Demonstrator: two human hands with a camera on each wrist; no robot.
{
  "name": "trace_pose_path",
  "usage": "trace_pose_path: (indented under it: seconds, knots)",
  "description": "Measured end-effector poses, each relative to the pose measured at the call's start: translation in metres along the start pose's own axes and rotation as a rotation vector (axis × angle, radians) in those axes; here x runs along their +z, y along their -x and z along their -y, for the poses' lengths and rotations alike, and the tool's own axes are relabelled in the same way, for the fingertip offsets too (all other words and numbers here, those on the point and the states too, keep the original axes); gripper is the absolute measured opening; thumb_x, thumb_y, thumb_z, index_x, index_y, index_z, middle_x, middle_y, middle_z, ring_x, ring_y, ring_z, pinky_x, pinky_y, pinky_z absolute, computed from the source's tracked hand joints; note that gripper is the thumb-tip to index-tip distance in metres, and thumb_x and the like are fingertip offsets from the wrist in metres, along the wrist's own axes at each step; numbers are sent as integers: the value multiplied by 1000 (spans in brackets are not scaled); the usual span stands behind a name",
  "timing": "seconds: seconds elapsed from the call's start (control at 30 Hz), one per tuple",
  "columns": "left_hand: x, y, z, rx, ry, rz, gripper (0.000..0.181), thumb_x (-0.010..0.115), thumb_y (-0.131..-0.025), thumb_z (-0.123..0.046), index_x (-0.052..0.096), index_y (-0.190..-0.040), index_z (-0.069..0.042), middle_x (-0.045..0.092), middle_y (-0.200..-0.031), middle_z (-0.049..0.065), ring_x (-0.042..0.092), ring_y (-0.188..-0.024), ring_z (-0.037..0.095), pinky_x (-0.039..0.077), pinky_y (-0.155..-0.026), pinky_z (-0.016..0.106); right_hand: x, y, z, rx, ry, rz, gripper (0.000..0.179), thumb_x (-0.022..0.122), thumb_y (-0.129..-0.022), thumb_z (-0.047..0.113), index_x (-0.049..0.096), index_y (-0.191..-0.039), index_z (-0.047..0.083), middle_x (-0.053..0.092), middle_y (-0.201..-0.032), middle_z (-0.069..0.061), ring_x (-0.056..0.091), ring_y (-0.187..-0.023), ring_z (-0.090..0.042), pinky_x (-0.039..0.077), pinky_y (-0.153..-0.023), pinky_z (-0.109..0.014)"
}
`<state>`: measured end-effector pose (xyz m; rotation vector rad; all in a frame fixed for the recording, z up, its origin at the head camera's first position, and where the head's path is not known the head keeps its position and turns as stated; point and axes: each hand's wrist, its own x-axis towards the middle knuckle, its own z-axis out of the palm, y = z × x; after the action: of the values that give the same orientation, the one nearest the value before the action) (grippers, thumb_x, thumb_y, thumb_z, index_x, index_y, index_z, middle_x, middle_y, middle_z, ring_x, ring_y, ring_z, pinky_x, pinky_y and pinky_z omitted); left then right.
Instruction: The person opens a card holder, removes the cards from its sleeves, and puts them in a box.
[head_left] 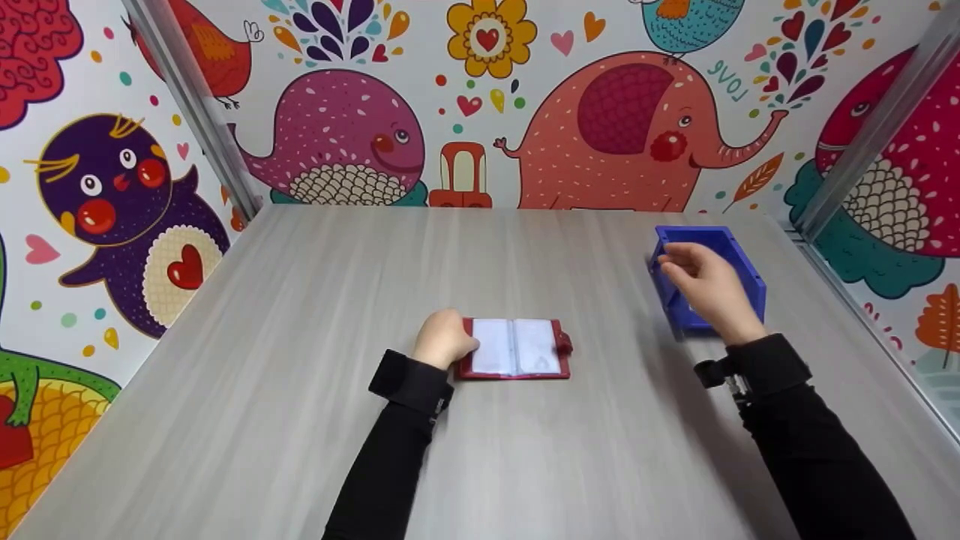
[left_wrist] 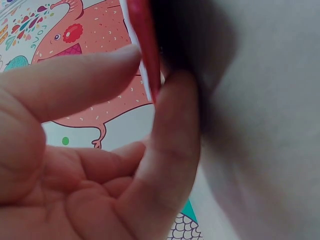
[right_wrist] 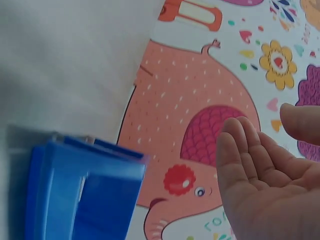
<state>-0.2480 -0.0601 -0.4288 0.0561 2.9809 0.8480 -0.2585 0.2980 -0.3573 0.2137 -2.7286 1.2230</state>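
Pale table [head_left: 300, 285]; left hand [head_left: 442, 339] partly hides booklet [head_left: 517, 347]

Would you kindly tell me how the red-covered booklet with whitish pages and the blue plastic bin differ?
The red-covered booklet lies spread open, while the blue plastic bin has raised walls. The left hand pinches the booklet's left edge, whereas no hand grips the bin. Both are on the grey wood-grain table.
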Motion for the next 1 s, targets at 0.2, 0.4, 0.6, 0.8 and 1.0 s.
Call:
trace_pose_path:
  seconds: [0.2, 0.4, 0.6, 0.8, 1.0]
  knots:
    - [0, 0, 0, 11, -14, -9, 17, 72, -76, -8, 65, -84, 6, 66, -85, 15, 59, -78, 28, 51, -80, 40, 16, 2, 3, -60, -6, 26, 39, 54, -102, 16, 53, -134, -7, 62, -123, -22, 59, -111, -31, 45, -85, -22]
    - [1, 0, 0, 7, -12, -7, 20, 73, -76, -9, 65, -87, 7, 67, -88, 16, 61, -82, 30, 51, -82, 41, 35, 3, 4, -89, -16, 64, 36, 55, -101, 13, 55, -131, -8, 64, -121, -23, 61, -110, -33, 48, -89, -34]
    - [0, 0, -1, 2, -3, -1, 19, 74, -77, -8, 65, -86, 6, 66, -88, 16, 61, -82, 31, 51, -82, 41, 52, 5, 7, -118, -31, 91, 33, 57, -100, 10, 58, -128, -7, 65, -118, -21, 62, -109, -33, 48, -91, -46]
    - [0, 0, 0, -9, 15, 7, 20, 74, -76, -8, 65, -87, 6, 66, -87, 15, 61, -82, 30, 51, -82, 41, 67, 9, 10, -145, -35, 114, 32, 60, -99, 9, 60, -125, -7, 67, -115, -21, 63, -105, -33, 49, -91, -47]
    - [0, -1, 0, -8, 17, 0, 17, 73, -76, -8, 64, -84, 4, 64, -83, 12, 57, -77, 26, 51, -79, 40, 81, 13, 13, -151, -54, 178, 35, 62, -96, 7, 58, -126, -10, 64, -117, -24, 63, -108, -36, 49, -94, -48]
